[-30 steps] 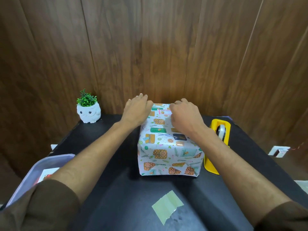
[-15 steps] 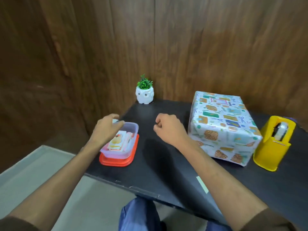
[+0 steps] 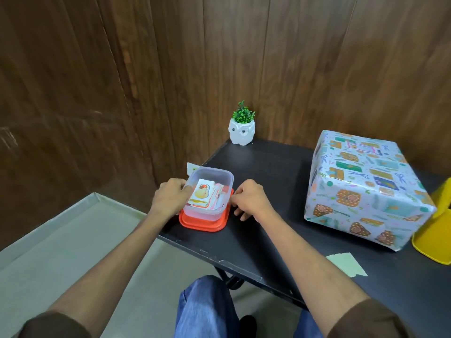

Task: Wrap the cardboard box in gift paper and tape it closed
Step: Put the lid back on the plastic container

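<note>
Head view: shows one gift-wrapped cardboard box standing at the right of the black table, fully papered and well apart from both hands. Judged past wrapping and taping; looks like a finishing touch from the sticker stack, too overlapped to count. Finds the left hand curled round the left wall of one clear plastic container, set on one orange lid. Finds the right hand just beside that lid, fingers curled; cannot tell whether pinching its edge. Calls next for steadying the container and pinching out one sticker. Also counts one yellow tape dispenser, one pale tape strip, one owl planter.
</note>
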